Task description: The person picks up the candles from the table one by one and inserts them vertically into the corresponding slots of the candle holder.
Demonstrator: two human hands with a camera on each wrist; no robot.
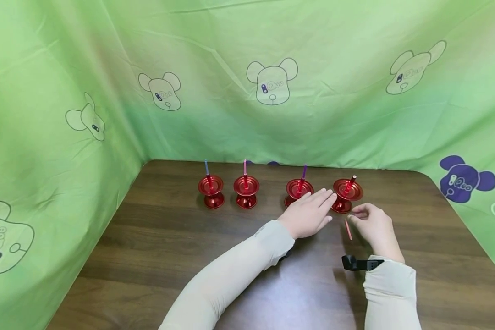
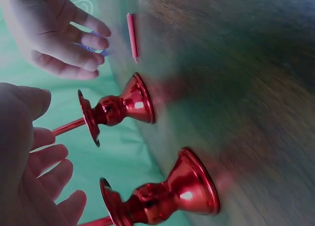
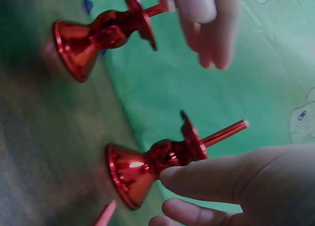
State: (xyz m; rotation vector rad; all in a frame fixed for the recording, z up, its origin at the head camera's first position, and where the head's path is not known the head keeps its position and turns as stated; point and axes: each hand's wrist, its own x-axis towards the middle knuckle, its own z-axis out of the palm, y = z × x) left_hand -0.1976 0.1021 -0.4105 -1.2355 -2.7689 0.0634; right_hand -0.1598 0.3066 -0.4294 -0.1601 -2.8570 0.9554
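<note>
Four red metallic candle holders stand upright in a row. The rightmost candle holder (image 1: 348,189) bears only its short red stem with a pale tip. A thin pinkish-red candle (image 1: 348,230) lies on the table in front of it. My left hand (image 1: 309,214), fingers extended, hovers between the rightmost holder and the candle holder (image 1: 300,188) with a purple candle (image 1: 304,171). Just right of the lying candle is my right hand (image 1: 374,229), its fingers loosely bent with nothing in them. In the left wrist view the right hand (image 2: 61,36) appears apart from both the holder and the candle.
Further left stand a candle holder (image 1: 246,185) with a pink candle (image 1: 245,167) and another candle holder (image 1: 211,185) with a blue candle (image 1: 206,167). The brown wooden table (image 1: 156,229) meets a green cloth (image 1: 214,114) with bear prints at its back and sides.
</note>
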